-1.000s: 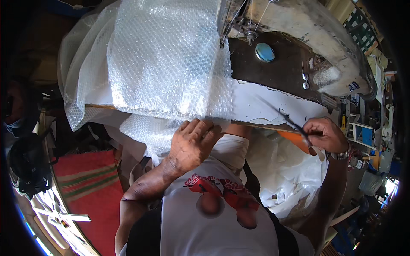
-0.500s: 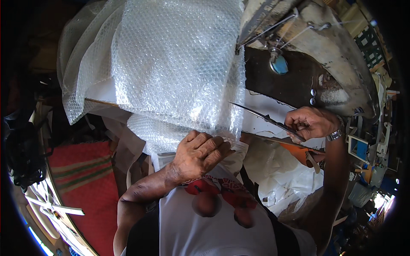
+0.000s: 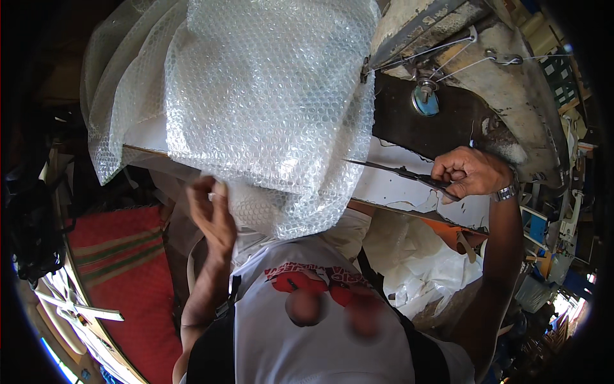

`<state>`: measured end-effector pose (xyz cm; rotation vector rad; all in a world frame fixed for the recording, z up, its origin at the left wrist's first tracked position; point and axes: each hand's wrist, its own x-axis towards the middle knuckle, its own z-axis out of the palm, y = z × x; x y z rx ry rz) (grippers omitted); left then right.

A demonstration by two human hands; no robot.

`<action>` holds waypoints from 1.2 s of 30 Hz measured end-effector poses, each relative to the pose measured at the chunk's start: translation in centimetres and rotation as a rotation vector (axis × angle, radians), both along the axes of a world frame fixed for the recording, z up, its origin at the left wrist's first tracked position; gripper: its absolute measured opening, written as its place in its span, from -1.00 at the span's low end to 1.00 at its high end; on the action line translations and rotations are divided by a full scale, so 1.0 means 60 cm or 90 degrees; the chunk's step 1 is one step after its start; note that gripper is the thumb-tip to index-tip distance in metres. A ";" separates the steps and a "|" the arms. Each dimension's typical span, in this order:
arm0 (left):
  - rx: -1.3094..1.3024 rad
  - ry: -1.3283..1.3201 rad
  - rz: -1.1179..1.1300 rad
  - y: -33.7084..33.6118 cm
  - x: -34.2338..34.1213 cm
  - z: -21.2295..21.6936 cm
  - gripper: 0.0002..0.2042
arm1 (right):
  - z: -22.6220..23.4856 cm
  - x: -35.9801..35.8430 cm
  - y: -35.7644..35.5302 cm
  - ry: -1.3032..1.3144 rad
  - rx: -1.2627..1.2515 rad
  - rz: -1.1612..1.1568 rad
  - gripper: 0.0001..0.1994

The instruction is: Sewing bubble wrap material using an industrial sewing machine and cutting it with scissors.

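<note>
Right hand (image 3: 470, 173), fingers curled closed, grips scissors (image 3: 400, 171); long axis near horizontal, tips pointing to nine o'clock at the bubble wrap (image 3: 268, 109) edge. Left hand (image 3: 214, 217) pinches the wrap's lower edge, at seven o'clock.

Desk (image 3: 396, 185), white-topped, edge worn.
Bubble wrap (image 3: 268, 96) lies draped over its left part and hangs past the near edge; bare white surface at right.
</note>
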<state>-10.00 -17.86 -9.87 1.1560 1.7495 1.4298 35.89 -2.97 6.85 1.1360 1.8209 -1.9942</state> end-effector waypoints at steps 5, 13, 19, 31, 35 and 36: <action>-0.033 -0.301 0.119 0.048 -0.075 -0.029 -0.47 | 0.004 -0.024 0.013 0.027 -0.039 -0.027 -0.74; -0.149 -0.213 -0.056 0.027 -0.165 0.032 -0.84 | -0.004 -0.011 0.015 -0.074 0.044 0.020 -0.84; 0.190 0.430 0.161 0.008 -0.074 0.075 -0.62 | 0.008 -0.035 0.015 -0.053 -0.006 -0.001 -0.81; 0.265 0.412 -0.485 0.011 0.131 0.035 -0.73 | 0.040 -0.029 -0.035 -0.117 -0.031 -0.010 -0.64; 0.277 0.410 -0.481 0.011 0.130 0.035 -0.74 | 0.026 -0.072 -0.006 -0.080 0.122 0.120 -0.72; 0.277 0.410 -0.478 0.014 0.131 0.034 -0.74 | 0.024 -0.089 0.001 -0.080 0.123 0.123 -0.72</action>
